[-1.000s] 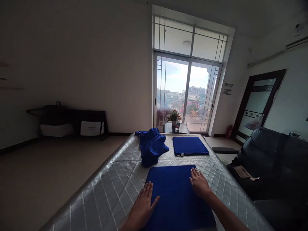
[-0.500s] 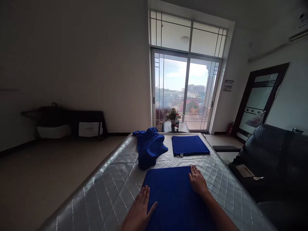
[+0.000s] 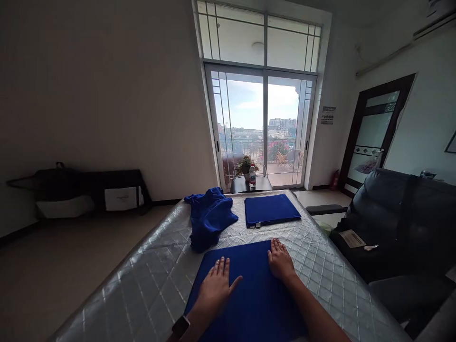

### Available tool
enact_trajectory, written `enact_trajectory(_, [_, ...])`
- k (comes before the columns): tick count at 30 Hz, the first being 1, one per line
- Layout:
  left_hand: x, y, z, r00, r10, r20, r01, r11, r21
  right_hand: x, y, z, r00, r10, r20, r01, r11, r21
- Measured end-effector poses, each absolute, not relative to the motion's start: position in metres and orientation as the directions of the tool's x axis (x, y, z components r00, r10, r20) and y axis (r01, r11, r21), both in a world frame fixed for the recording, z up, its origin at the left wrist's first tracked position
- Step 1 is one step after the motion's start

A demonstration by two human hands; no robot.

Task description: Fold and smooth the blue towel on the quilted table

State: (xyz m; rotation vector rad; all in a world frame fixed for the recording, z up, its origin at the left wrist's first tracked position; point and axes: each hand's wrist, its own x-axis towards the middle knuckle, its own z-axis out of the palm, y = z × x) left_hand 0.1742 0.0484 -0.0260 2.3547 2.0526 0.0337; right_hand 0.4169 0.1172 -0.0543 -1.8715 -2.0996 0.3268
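Both hands lie flat and open on the blue cloth [image 3: 245,289]. The left hand [image 3: 217,285] has slid inward from the cloth's left edge. The right hand [image 3: 280,260] stays at its far right corner.

Two bare hands, no gloves, no rings visible. Left hand [image 3: 217,286] with short nails, forearm bare to the frame edge. On the left wrist a dark smartwatch [image 3: 180,327]: rounded-square black face, dark strap, partly cut off by the bottom of the view. Right hand [image 3: 280,260] likewise unadorned; right wrist and forearm bare, no sleeve or cuff in view on either arm.
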Motion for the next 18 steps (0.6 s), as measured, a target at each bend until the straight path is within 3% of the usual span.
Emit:
enact_trajectory(3, [0.24,0.069,-0.018,0.424,0.902,0.081,0.872,-0.431,0.232,0.419,0.116,-0.055,-0.114,0.99,0.08,0.921,0.136,-0.366])
enact_trajectory(5, [0.276,0.079,-0.019,0.499,0.86,0.11,0.815,-0.508,0.277,0.42,0.116,-0.055,-0.127,0.989,0.077,0.923,0.146,-0.357])
enact_trajectory(10, [0.292,0.093,-0.034,0.398,0.91,0.119,0.872,-0.415,0.26,0.421,0.116,-0.055,-0.123,0.989,0.076,0.926,0.142,-0.35])
enact_trajectory(18, [0.164,0.105,-0.047,0.125,0.977,0.173,0.985,-0.144,0.1,0.417,0.117,-0.055,-0.092,0.993,0.076,0.926,0.113,-0.36])
